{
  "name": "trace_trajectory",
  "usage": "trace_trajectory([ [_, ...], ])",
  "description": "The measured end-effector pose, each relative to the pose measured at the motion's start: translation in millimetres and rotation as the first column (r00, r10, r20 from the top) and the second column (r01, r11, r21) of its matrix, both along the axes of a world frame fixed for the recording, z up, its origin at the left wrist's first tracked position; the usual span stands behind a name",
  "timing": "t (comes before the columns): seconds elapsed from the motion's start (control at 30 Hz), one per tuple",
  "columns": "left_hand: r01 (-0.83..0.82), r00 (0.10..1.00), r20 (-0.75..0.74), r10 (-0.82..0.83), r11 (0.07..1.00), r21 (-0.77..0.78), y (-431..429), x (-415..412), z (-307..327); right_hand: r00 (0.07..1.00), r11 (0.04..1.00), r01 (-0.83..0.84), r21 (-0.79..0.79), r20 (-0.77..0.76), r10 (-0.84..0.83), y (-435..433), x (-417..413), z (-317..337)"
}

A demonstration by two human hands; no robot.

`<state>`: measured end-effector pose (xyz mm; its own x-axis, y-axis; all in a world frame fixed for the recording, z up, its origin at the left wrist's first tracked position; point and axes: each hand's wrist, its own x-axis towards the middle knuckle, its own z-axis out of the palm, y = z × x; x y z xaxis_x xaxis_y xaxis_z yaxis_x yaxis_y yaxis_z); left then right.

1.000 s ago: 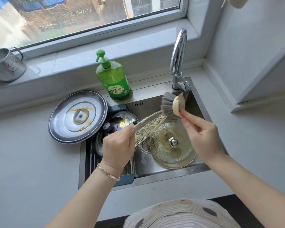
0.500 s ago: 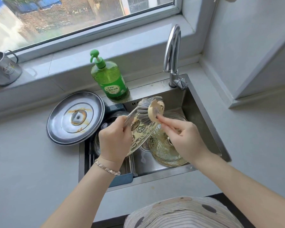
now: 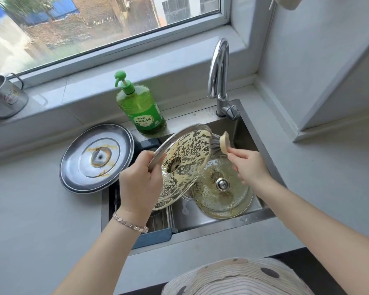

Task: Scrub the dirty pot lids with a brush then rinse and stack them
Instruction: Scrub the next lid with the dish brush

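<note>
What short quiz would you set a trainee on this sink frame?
1. Which hand holds the brush? A: left hand. B: right hand.
2. True or false: in the picture, the soap bottle stands to the right of the faucet.
3. Fill in: the left hand grips the stained glass lid by its ____.
Key: 1 B. 2 False, it stands to the left. 3 Rim.
</note>
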<state>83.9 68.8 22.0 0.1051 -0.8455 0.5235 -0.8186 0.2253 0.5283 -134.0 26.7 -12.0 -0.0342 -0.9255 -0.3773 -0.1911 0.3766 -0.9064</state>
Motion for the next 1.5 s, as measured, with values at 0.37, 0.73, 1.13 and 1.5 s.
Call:
trace_trajectory([
  [0.37,-0.008,0.999,-0.032,0.008,1.0,0.02,0,6,-2,0.996,0.994,0.0,0.113,0.087,-0.01,-5,-8,10],
  [0.73,-0.245,0.612,-0.667,0.425,0.904,0.351,7,2,-6,0.983,0.941,-0.004,0.338,0.176,-0.059,10,-9,-18],
  [1.13,-0.437,0.414,-0.646,0.642,0.762,0.477,-2,6,-9,0.995,0.967,-0.086,0.241,0.079,0.068,27,-11,-24],
  [1.5,-0.449,0.167,-0.641,0.749,0.636,0.627,-14,-3,-9,0.852,0.826,-0.499,-0.262,-0.322,0.413,79,36,-5],
])
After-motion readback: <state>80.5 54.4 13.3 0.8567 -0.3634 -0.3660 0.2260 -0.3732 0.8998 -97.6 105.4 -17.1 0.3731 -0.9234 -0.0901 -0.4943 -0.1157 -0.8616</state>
